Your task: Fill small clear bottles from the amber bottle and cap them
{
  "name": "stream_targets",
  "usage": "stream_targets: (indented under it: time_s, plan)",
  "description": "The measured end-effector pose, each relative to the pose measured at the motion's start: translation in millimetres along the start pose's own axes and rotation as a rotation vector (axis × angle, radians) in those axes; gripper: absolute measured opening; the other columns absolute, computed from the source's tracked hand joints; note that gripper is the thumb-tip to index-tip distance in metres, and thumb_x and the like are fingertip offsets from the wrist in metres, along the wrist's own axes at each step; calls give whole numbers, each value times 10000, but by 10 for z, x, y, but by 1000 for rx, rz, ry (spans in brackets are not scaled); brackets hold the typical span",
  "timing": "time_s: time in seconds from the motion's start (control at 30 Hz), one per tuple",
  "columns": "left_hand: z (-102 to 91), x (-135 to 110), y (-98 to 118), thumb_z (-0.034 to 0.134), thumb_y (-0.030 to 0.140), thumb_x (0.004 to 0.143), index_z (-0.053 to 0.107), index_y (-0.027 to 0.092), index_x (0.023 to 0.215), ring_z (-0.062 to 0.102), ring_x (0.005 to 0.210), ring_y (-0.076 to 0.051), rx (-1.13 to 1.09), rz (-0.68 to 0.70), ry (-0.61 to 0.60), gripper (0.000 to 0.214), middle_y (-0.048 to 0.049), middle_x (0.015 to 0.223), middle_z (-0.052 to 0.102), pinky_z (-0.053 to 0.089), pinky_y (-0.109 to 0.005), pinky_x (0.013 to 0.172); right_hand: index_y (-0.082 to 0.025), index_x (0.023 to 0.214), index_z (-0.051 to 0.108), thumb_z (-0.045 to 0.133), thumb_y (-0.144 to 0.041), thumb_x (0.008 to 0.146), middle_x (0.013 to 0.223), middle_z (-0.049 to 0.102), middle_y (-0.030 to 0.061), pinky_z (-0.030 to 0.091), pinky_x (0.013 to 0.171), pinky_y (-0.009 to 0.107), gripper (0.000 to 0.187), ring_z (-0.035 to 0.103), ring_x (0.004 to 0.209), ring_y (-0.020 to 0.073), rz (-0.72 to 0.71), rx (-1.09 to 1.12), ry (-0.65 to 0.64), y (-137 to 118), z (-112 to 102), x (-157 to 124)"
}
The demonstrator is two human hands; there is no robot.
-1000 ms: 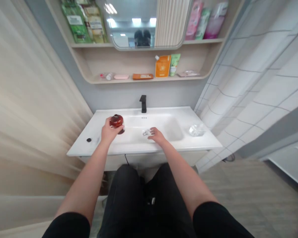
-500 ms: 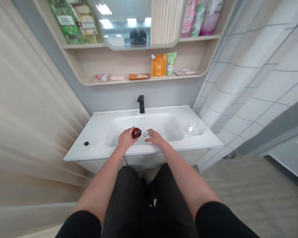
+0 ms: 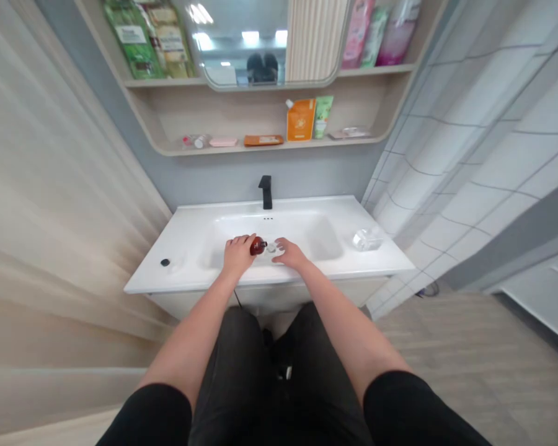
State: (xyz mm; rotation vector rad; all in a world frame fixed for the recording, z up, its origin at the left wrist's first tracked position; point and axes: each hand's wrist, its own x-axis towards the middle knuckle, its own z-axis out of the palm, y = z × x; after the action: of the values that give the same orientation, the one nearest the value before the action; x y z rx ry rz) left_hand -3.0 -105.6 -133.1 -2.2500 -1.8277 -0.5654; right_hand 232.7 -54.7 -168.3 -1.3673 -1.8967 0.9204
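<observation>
My left hand (image 3: pixel 238 253) is wrapped round a small amber bottle (image 3: pixel 258 246) above the sink basin. The bottle is uncapped and tips to the right, its dark neck pointing at my right hand (image 3: pixel 289 253). Curved in a C shape, the fingers of my right hand surround a small clear container (image 3: pixel 271 248); its outline is faint and its exact kind cannot be made out. The bottle's neck is just beside the container's round rim. A black cap (image 3: pixel 165 262) lies on the left part of the counter.
The white sink (image 3: pixel 325 238) has a black faucet (image 3: pixel 266 192) behind my hands. A clear plastic container (image 3: pixel 367 240) is on the right of the counter. Above, a shelf (image 3: pixel 167 150) carries an orange pouch (image 3: pixel 301 120), a green tube (image 3: pixel 323 116) and a mirror (image 3: pixel 260 37). Curtains hang at both sides.
The amber bottle has tilted further to the right, bringing its neck nearer the clear container. My left hand has turned with it; my right hand stays nearly in place. The view has shifted slightly.
</observation>
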Motion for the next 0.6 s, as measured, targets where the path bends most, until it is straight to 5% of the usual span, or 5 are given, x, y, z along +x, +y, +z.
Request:
stream_targets:
  time_s: [0.6]
  plan:
    - [-95, -12, 61, 582, 189, 948, 581, 306, 1584, 537, 1372, -364, -16, 14, -15, 647, -155, 1473, 654, 375, -536, 1153, -268, 1274, 669, 990, -277, 651, 1147, 789, 35, 588, 941, 364, 701, 753, 1026, 241, -1, -42, -16, 13, 19, 6]
